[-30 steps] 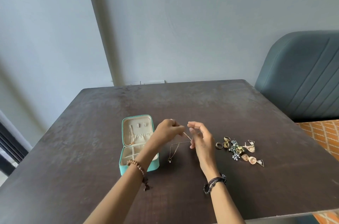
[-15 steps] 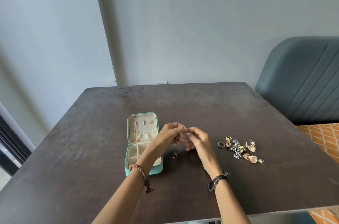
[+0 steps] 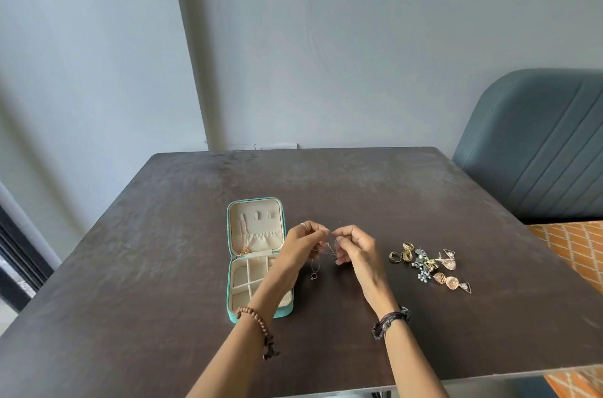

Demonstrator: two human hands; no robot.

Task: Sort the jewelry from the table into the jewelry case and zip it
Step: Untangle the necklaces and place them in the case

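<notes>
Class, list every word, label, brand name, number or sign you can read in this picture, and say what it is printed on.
None can be read: the open jewelry case, the table, the loose jewelry, the wall and the chair show no writing.

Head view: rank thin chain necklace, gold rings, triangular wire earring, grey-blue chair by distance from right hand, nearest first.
1. Thin chain necklace: pinched in the right hand.
2. Gold rings: on the table, just right of it.
3. Triangular wire earring: far end of the pile.
4. Grey-blue chair: beyond the table's right edge.
</notes>
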